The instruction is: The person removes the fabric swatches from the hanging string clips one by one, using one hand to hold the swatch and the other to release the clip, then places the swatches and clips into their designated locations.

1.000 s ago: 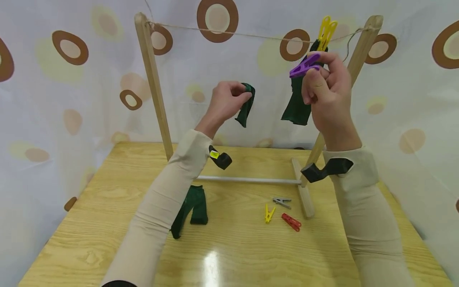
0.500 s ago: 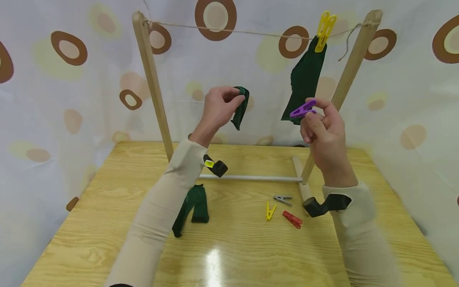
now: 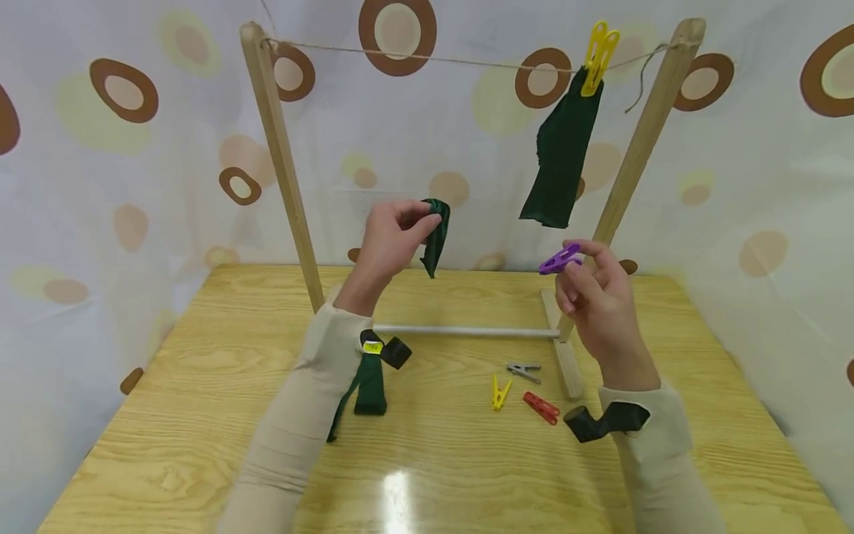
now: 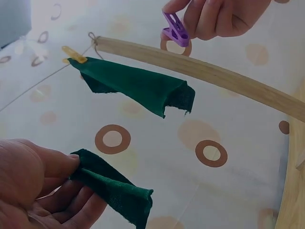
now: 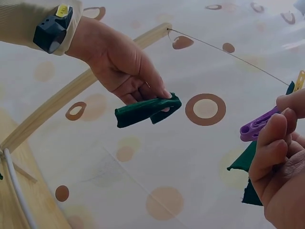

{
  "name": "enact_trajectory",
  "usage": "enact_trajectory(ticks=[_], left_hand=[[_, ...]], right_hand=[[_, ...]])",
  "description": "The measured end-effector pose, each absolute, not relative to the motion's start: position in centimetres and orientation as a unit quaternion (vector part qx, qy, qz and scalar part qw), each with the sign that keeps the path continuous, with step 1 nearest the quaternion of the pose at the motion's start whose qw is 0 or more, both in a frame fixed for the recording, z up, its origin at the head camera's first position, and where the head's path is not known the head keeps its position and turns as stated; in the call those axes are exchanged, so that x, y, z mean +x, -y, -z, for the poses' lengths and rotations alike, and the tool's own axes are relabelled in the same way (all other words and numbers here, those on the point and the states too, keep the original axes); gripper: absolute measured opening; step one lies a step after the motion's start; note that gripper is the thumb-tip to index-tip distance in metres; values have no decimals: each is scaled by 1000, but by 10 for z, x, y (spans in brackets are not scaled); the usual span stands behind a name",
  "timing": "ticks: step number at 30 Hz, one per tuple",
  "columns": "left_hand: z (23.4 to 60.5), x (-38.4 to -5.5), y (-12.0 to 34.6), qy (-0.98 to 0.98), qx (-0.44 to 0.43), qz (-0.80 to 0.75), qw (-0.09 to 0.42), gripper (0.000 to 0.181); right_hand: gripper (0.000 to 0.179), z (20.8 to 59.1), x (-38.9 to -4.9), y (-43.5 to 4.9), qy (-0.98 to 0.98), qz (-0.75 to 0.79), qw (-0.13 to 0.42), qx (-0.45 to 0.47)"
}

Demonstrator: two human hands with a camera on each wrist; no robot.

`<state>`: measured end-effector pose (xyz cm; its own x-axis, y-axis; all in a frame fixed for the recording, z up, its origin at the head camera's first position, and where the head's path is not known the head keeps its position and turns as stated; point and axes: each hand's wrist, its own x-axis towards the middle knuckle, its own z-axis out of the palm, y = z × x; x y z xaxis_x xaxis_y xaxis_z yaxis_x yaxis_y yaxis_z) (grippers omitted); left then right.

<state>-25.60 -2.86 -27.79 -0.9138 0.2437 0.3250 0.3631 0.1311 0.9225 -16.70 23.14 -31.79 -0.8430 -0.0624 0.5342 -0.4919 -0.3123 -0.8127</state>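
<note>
My left hand (image 3: 394, 241) pinches a small dark green cloth (image 3: 436, 239) between thumb and fingers, and it dangles above the table's back edge. In the left wrist view the same cloth (image 4: 112, 188) hangs folded lengthwise from the fingertips. A purple clothespin (image 3: 559, 259) is pinched by its handles between thumb and forefinger of my right hand (image 3: 600, 311). Above that hand, a larger green cloth (image 3: 563, 152) hangs by one corner from the string, held by yellow clothespins (image 3: 600, 59). The right hand stands below its lower hem, apart from it.
A string (image 3: 434, 57) spans two wooden posts (image 3: 283, 163), joined low down by a white rod (image 3: 467, 331). On the table (image 3: 454, 475) lie a grey clothespin (image 3: 525, 370), a yellow clothespin (image 3: 500, 392), a red clothespin (image 3: 541, 408) and green cloth (image 3: 371, 386), partly behind the left sleeve.
My right hand has come down from beside the hanging cloth with the purple clothespin. The left hand has also lowered and shifted slightly left, still pinching its cloth.
</note>
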Motion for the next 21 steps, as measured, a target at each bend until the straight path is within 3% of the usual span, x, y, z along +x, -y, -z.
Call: enact_trajectory(ticks=[14, 21], left_hand=[[327, -219, 63, 756, -127, 642, 3, 29], [357, -210, 79, 732, -63, 678, 11, 27]], right_hand=[[29, 364, -149, -234, 547, -782, 95, 282], [29, 387, -142, -234, 563, -785, 86, 242]])
